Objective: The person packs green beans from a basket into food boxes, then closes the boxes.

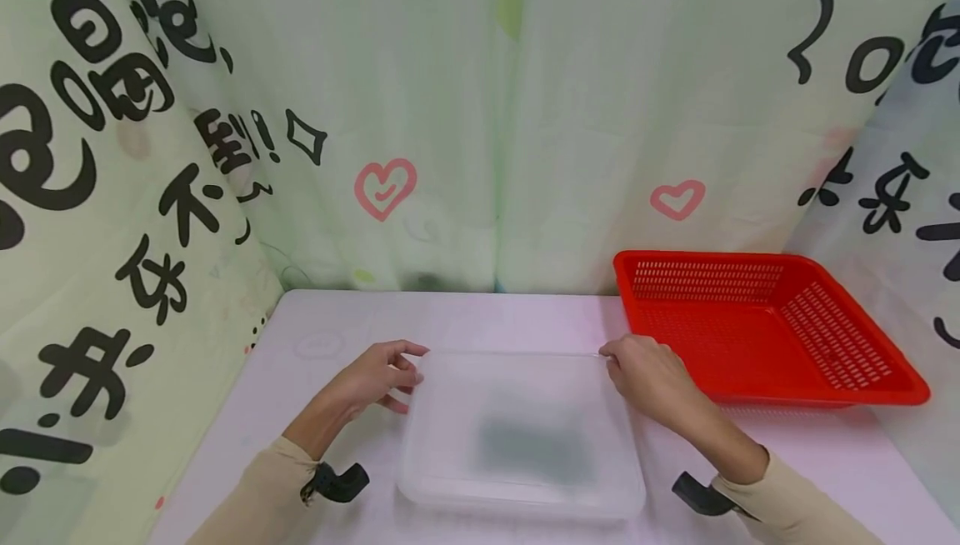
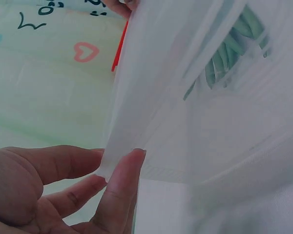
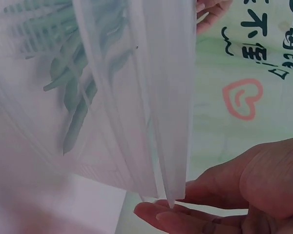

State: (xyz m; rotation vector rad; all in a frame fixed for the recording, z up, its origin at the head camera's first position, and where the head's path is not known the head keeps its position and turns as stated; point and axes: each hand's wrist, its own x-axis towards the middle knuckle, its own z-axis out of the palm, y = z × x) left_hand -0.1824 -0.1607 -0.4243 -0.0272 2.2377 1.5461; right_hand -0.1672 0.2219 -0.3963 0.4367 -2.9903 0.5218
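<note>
A translucent plastic box (image 3: 95,146) stands on the table under a frosted lid (image 1: 517,382). Through its walls, slender green pieces that look like pods or leaves (image 3: 73,92) show; from above they are only a dark blur. My left hand (image 1: 375,378) pinches the lid at its far left corner, thumb on one side and fingers on the other. At the far right corner, my right hand (image 1: 656,382) pinches the lid's edge between thumb and fingers. In the right wrist view, a narrow gap runs between the lid and the box rim near that corner.
A red perforated plastic basket (image 1: 742,353) stands at the right, close beside my right hand. The pale table (image 1: 345,320) reaches back to a printed curtain (image 1: 495,153), which also hangs along both sides.
</note>
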